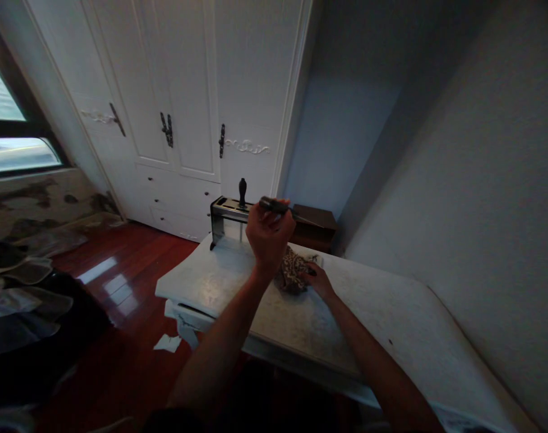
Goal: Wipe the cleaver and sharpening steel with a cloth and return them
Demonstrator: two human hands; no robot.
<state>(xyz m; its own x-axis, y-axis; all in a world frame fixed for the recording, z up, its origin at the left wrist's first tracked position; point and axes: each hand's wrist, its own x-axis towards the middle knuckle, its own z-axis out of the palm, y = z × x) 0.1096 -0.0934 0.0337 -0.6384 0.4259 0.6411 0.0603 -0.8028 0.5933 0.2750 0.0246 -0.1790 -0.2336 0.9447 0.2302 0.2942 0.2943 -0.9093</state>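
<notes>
My left hand [270, 237] is closed around the dark handle of a knife [308, 220], raised above the table. Its thin blade points right and slightly down. My right hand [317, 280] grips the right side of a crumpled brown-and-cream patterned cloth [292, 273], which rests on the white table [368, 313]. Just left of my left hand stands a knife rack [218, 224] with a slotted metal top and a see-through front. One black handle [242, 192] sticks up from it. My left hand and forearm cover the rack's right part and some of the cloth.
A brown box-like piece [316, 231] stands behind the table, by the wall. White wardrobes [255, 90] with dark handles line the back. On the red floor lies a white scrap [168, 343]; dark and pale fabric [25, 300] is heaped at the left.
</notes>
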